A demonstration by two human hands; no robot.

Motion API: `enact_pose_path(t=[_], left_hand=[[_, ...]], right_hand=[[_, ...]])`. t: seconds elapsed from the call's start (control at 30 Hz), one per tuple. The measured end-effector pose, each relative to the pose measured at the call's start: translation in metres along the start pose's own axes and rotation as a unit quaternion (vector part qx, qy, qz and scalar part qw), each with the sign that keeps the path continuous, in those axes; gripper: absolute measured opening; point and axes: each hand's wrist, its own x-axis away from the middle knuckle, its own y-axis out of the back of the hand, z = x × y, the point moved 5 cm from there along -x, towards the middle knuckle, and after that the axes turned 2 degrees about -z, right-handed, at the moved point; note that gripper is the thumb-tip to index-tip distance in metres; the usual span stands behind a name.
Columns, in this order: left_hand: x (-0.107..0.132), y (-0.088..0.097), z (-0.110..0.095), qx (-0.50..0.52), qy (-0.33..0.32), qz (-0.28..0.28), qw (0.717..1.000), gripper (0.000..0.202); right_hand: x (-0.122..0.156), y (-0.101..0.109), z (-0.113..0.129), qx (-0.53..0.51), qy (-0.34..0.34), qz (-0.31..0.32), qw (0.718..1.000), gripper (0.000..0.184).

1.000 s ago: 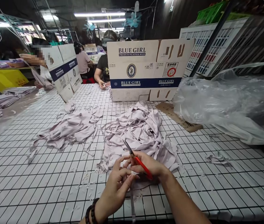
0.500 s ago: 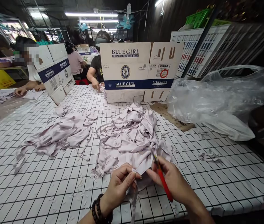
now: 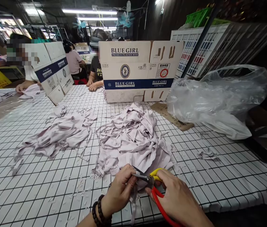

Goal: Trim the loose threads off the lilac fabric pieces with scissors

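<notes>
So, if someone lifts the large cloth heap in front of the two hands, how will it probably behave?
The cloth heap would probably droop rather than keep its shape, since it lies in soft folds. It may not lift as one piece, because many layers look loosely piled. Its thin strips trail at the edge and could tangle.

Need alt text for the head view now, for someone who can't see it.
The right hand holds red-and-yellow scissors, blades parted at the left hand, which pinches a pale fabric strip. Beyond, a heap of lilac cloth lies on a grid-patterned table, with a smaller heap to its left and a printed carton behind.
</notes>
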Motion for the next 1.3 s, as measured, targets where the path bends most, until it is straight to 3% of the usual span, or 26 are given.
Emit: enact_pose_path(t=[0.5,0.87,1.07,1.3], left_hand=[[-0.001,-0.002,-0.001,-0.001,-0.002,0.015,1.000,0.025],[-0.004,-0.002,0.001,0.053,0.040,0.028,0.997,0.030],[-0.004,-0.001,0.002,0.082,0.046,0.029,0.995,0.031],[-0.001,-0.004,0.009,0.176,0.093,0.029,0.980,0.031]], right_hand=[[0.002,0.001,-0.002,0.034,0.000,-0.001,0.999,0.008],[0.001,0.004,0.005,0.064,-0.020,0.029,0.997,0.013],[0.001,-0.001,0.002,0.063,-0.003,0.017,0.998,0.012],[0.000,-0.006,-0.003,0.043,0.026,-0.006,0.999,0.022]])
